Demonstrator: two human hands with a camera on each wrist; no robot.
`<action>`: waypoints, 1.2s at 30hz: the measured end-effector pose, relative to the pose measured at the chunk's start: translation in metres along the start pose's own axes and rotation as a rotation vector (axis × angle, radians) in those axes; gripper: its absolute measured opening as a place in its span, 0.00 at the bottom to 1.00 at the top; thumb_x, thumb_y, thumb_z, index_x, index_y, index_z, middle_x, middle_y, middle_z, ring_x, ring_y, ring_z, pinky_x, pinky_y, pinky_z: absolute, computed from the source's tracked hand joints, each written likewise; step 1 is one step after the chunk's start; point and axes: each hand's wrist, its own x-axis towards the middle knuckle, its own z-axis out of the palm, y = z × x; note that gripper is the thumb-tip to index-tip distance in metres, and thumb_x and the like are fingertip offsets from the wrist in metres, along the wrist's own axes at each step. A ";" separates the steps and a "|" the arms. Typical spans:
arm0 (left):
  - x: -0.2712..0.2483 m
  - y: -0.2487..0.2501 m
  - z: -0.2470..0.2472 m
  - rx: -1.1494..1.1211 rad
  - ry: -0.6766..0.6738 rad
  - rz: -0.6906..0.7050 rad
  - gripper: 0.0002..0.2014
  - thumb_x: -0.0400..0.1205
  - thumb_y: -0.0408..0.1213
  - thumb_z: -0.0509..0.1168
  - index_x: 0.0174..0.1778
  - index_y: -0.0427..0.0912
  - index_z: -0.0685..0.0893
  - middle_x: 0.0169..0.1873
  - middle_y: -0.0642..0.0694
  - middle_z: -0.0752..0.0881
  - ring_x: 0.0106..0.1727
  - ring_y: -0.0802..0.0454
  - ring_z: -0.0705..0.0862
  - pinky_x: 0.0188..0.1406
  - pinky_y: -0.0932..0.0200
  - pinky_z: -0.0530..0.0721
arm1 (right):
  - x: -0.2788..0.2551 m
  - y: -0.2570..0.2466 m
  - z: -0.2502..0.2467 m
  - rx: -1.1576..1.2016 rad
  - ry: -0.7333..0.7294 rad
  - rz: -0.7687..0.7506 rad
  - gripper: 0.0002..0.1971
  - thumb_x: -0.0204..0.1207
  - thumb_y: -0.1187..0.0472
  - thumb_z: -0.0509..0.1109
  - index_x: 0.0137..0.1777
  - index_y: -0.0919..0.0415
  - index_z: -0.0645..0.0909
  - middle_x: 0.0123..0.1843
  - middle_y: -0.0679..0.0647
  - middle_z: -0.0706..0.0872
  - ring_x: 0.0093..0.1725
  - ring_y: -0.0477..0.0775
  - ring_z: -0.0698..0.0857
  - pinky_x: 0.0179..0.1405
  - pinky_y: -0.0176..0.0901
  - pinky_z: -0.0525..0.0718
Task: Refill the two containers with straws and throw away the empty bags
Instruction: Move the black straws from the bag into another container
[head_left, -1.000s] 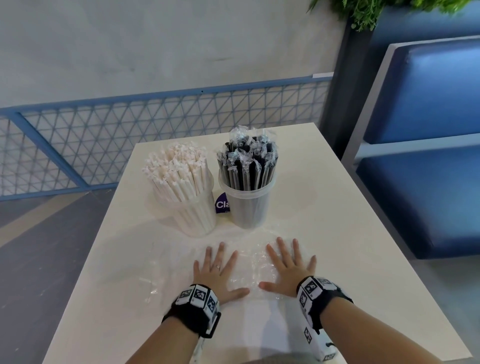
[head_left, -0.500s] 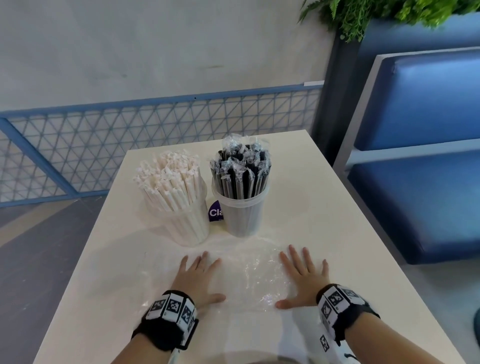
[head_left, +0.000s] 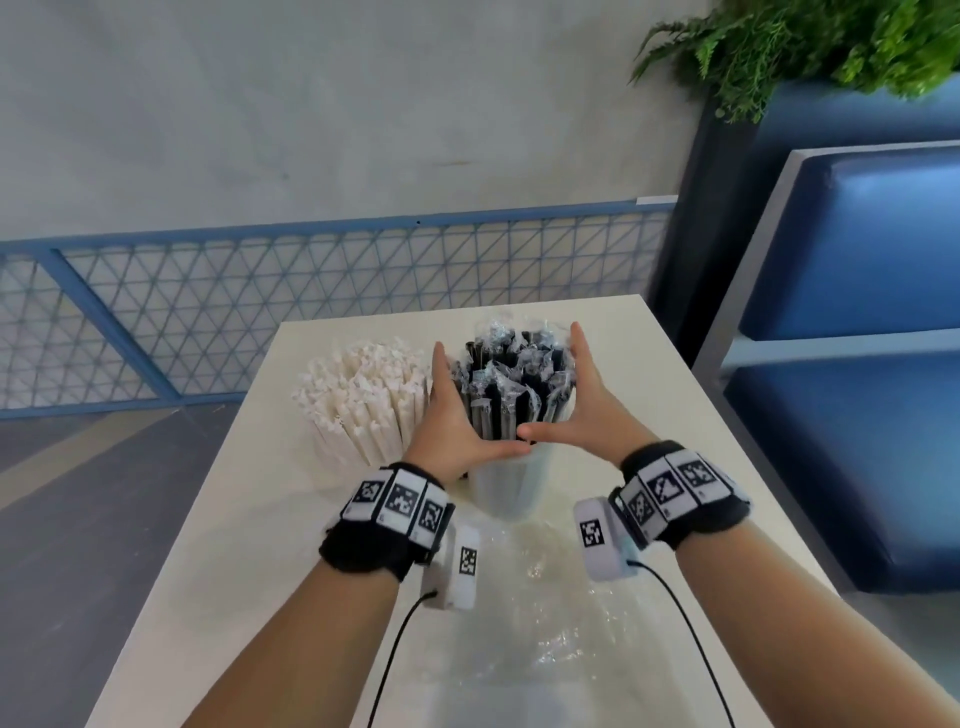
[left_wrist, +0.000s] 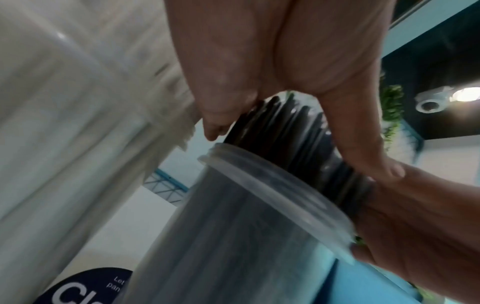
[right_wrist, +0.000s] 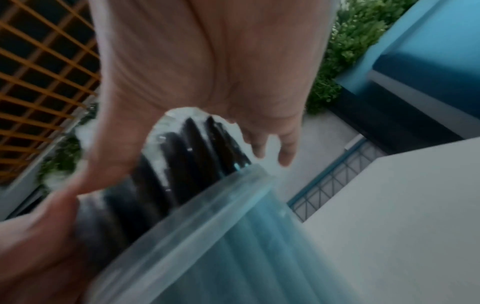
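Pale surface (head_left: 649, 447), rectangular, set against a blue mesh railing (head_left: 208, 312) and a grey wall. Blue padded bench (head_left: 857, 364) to the right; green plant (head_left: 810, 47) above it.

Two containers stand side by side at the far middle of the surface: one packed with white straws (head_left: 363, 400), and to its right a clear container (head_left: 506, 488) holding black straws (head_left: 514, 379) in clear wrappers. Empty clear bags (head_left: 561, 613) lie flat on the surface, nearer the person than the containers.

Head view: left hand (head_left: 452, 415) and right hand (head_left: 587, 410) cup the black straws from either side, fingers straight and pointing up, thumbs meeting in front just above the container's rim (hands flat against the bundle, not curled round it).

Left wrist view alone shows a dark label (left_wrist: 85, 288) with partial letters "Cl" low beside the container, and a ceiling camera (left_wrist: 431, 100). Right wrist view, blurred, shows the palm (right_wrist: 207, 61) against the straw tops and an orange grid overhead (right_wrist: 44, 72).
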 end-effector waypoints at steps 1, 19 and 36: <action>0.009 -0.002 -0.001 -0.006 -0.018 -0.028 0.68 0.60 0.41 0.83 0.81 0.44 0.34 0.82 0.47 0.52 0.82 0.52 0.54 0.70 0.65 0.53 | 0.006 0.002 -0.002 0.052 -0.060 0.007 0.66 0.60 0.59 0.83 0.80 0.51 0.29 0.83 0.50 0.52 0.79 0.46 0.60 0.79 0.45 0.61; 0.031 0.013 -0.015 -0.214 -0.042 0.070 0.63 0.55 0.39 0.85 0.81 0.52 0.51 0.76 0.48 0.68 0.76 0.51 0.70 0.76 0.50 0.69 | 0.025 -0.035 -0.015 0.143 0.083 -0.270 0.59 0.53 0.47 0.81 0.80 0.42 0.46 0.78 0.51 0.61 0.76 0.43 0.64 0.75 0.47 0.68; 0.025 0.006 0.005 -0.194 0.123 0.059 0.54 0.51 0.49 0.82 0.73 0.48 0.65 0.62 0.53 0.81 0.66 0.53 0.80 0.67 0.53 0.78 | 0.011 -0.012 0.012 0.170 0.176 -0.177 0.43 0.65 0.53 0.79 0.76 0.45 0.58 0.64 0.35 0.76 0.65 0.31 0.76 0.68 0.37 0.75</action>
